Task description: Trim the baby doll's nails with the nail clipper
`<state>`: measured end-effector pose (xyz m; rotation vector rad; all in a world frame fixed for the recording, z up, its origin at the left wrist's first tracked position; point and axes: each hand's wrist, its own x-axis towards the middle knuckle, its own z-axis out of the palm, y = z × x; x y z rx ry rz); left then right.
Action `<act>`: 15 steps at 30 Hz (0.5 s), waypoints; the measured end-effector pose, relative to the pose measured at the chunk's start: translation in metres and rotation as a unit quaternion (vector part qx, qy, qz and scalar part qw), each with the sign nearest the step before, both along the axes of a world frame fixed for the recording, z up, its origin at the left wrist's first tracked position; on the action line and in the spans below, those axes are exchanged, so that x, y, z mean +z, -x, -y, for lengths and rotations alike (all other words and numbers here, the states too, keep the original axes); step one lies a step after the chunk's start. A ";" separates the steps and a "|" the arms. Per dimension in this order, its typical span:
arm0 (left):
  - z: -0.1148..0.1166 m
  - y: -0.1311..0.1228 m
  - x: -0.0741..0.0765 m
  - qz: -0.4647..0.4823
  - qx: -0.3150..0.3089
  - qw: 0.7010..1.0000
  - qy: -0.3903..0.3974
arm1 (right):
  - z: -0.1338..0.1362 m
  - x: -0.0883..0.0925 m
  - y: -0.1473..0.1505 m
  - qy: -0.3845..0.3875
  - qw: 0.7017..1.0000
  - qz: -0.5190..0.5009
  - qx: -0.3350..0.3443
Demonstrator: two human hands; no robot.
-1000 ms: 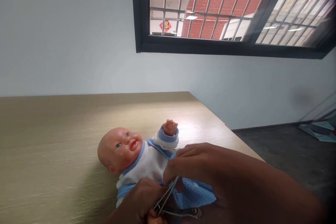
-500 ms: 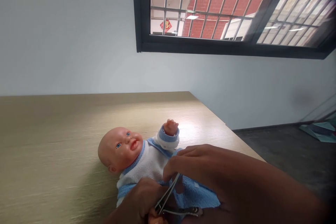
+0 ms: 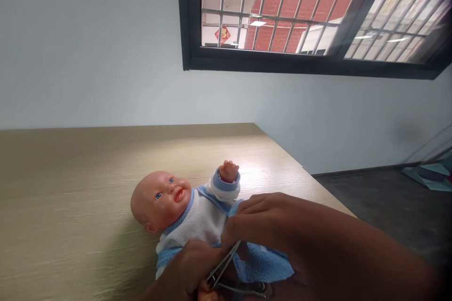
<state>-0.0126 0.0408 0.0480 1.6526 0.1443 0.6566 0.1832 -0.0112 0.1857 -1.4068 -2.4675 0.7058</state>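
A baby doll (image 3: 187,211) in a white and blue terry outfit lies on its back on the wooden table (image 3: 70,197), head to the left, one arm raised. My right hand (image 3: 268,223) reaches across the doll's body and grips a metal nail clipper (image 3: 226,270), its lever lifted. My left hand (image 3: 189,273) sits at the bottom edge, pinching the doll's small hand right at the clipper's jaws. The doll's legs are hidden under my right arm.
The table's right edge runs diagonally behind my arm, with dark floor (image 3: 381,202) beyond. A white wall and a barred window (image 3: 300,14) stand behind. Teal objects (image 3: 429,176) lie on the floor at far right.
The clipper and both hands shifted only slightly over the doll; the lever dipped a little lower. The doll stays in place.
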 end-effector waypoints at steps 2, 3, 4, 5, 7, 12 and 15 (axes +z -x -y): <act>-0.003 -0.001 0.004 -0.011 -0.013 1.000 0.016 | -0.001 0.000 0.000 -0.001 1.000 -0.003 0.000; -0.003 -0.001 0.006 -0.018 -0.013 0.999 0.026 | -0.002 0.000 0.000 -0.006 1.000 -0.004 -0.001; -0.004 -0.002 0.008 -0.024 -0.008 0.999 0.031 | -0.004 0.001 0.000 -0.007 1.000 -0.005 0.003; -0.003 -0.002 0.010 -0.023 -0.002 0.999 0.030 | -0.004 0.002 0.000 -0.008 1.000 -0.006 0.005; -0.002 -0.001 0.011 -0.011 0.002 1.000 0.019 | -0.005 0.003 0.000 -0.006 1.000 -0.010 0.007; 0.006 0.006 0.009 0.008 0.049 0.999 -0.022 | -0.005 0.006 -0.001 0.006 0.999 -0.038 0.037; 0.010 0.009 0.003 0.011 0.081 0.996 -0.031 | -0.006 0.006 0.002 0.008 0.999 -0.021 0.044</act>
